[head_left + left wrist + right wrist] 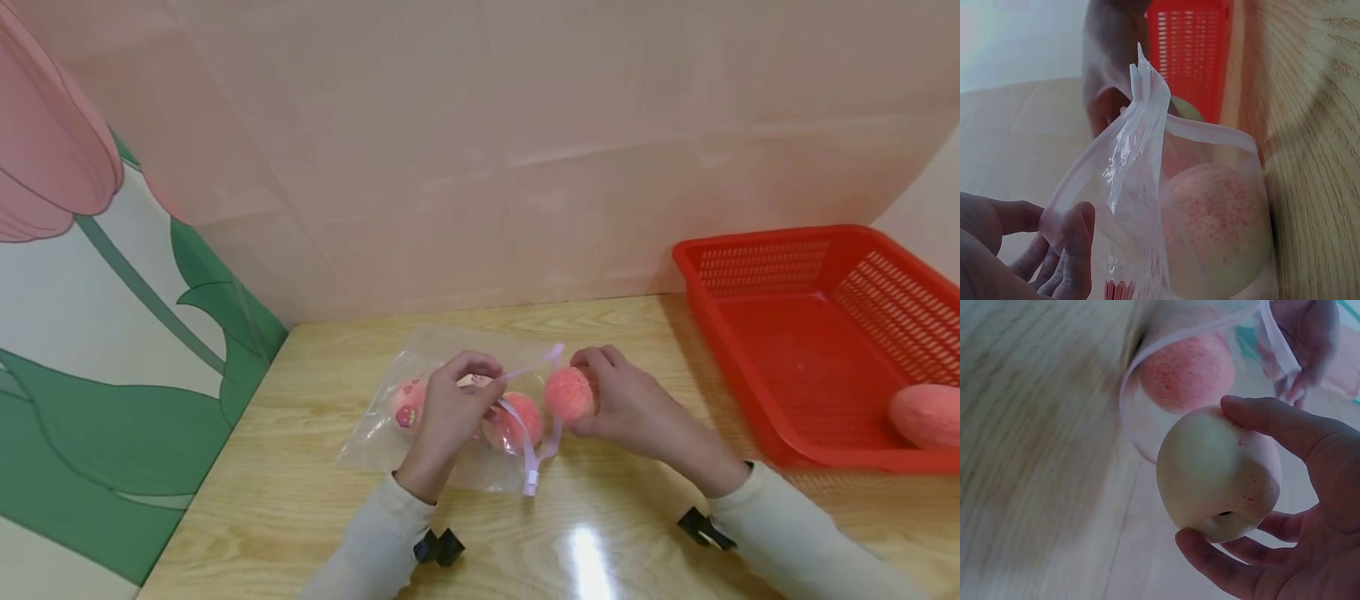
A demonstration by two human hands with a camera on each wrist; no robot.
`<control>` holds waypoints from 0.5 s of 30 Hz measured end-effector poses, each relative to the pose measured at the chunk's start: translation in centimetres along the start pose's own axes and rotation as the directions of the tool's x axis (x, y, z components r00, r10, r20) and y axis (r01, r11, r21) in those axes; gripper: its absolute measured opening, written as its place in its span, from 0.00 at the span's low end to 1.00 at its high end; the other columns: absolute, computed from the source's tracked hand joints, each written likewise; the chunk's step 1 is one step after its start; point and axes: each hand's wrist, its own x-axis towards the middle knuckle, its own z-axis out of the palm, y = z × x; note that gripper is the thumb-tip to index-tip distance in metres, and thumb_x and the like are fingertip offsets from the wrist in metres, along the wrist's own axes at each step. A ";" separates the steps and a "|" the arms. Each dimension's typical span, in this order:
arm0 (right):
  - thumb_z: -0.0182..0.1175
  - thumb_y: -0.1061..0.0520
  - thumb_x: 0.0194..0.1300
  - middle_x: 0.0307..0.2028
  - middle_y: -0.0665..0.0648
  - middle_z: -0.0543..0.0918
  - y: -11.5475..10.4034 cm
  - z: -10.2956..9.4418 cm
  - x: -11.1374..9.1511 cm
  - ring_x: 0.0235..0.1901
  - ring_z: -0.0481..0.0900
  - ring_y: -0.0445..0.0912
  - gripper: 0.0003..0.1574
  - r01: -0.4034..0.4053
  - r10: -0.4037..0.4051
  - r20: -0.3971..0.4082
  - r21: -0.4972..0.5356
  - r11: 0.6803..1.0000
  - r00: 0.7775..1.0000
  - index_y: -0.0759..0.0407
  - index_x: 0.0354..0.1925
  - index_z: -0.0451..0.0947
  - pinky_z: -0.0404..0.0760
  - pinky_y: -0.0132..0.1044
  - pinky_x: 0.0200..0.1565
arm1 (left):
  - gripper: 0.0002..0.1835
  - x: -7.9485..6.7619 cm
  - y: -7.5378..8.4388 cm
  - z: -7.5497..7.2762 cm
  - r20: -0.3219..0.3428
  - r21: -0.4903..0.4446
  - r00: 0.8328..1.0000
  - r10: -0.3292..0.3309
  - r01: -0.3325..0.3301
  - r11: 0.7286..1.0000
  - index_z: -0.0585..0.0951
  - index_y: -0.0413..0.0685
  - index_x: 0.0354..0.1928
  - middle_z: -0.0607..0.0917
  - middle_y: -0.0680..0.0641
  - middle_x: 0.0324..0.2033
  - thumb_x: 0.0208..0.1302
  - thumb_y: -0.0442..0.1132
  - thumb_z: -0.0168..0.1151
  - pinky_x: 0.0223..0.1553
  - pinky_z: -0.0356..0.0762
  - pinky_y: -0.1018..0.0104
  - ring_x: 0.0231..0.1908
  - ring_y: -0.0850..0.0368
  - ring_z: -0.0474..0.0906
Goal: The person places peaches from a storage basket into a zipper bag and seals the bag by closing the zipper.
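Over the counter point(262, 483), the left hand point(453, 407) pinches a slider bag point(1124, 181); the right hand point(630, 408) grips a peach point(570, 394), dimpled only in the right wrist view.

Table point(262, 492) glare, soft shadows; dim wrist views

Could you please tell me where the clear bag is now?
In the head view, the clear bag lies on the table, left of the red basket. The left hand pinches its edge; the right hand holds a peach beside its opening.

Pink-and-cream peach point(1210, 475), lilac-edged bag point(480, 468), red basket point(757, 408), yellowish wood-grained table point(292, 500)
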 end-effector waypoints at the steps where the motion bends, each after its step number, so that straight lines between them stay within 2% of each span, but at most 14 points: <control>1: 0.79 0.50 0.44 0.50 0.63 0.76 -0.1 0.2 0.0 0.38 0.78 0.51 0.43 0.010 -0.010 -0.006 -0.013 1.000 1.000 0.60 0.56 0.70 0.84 0.47 0.38 | 0.09 0.0 0.0 0.0 0.001 -0.005 1.000 0.000 0.000 1.000 0.82 0.40 0.45 0.84 0.42 0.40 0.62 0.31 0.65 0.17 0.73 0.72 0.21 0.59 0.82; 6: 0.79 0.53 0.43 0.51 0.62 0.76 -0.5 1.0 -0.3 0.37 0.79 0.50 0.42 0.053 -0.054 -0.022 -0.051 0.997 0.998 0.62 0.54 0.71 0.85 0.43 0.38 | 0.10 0.0 0.0 0.1 0.008 -0.020 1.000 0.003 -0.003 1.000 0.81 0.38 0.45 0.84 0.44 0.38 0.60 0.29 0.65 0.13 0.66 0.74 0.20 0.62 0.81; 12: 0.81 0.51 0.41 0.51 0.59 0.75 -1.6 1.6 -0.6 0.35 0.78 0.46 0.44 0.060 -0.060 0.015 -0.013 0.998 0.998 0.59 0.55 0.72 0.83 0.39 0.36 | 0.11 0.0 -0.1 0.4 0.033 -0.047 0.998 0.046 -0.044 0.998 0.80 0.32 0.46 0.83 0.42 0.40 0.60 0.26 0.63 0.23 0.81 0.72 0.20 0.64 0.80; 15: 0.81 0.48 0.41 0.52 0.57 0.75 -2.1 1.9 -0.7 0.37 0.79 0.46 0.46 0.064 -0.064 0.045 0.008 0.998 0.997 0.57 0.56 0.72 0.84 0.41 0.38 | 0.11 0.1 -0.2 0.4 0.038 -0.057 0.998 0.050 -0.048 0.997 0.79 0.31 0.46 0.82 0.41 0.40 0.61 0.25 0.63 0.26 0.84 0.70 0.20 0.64 0.81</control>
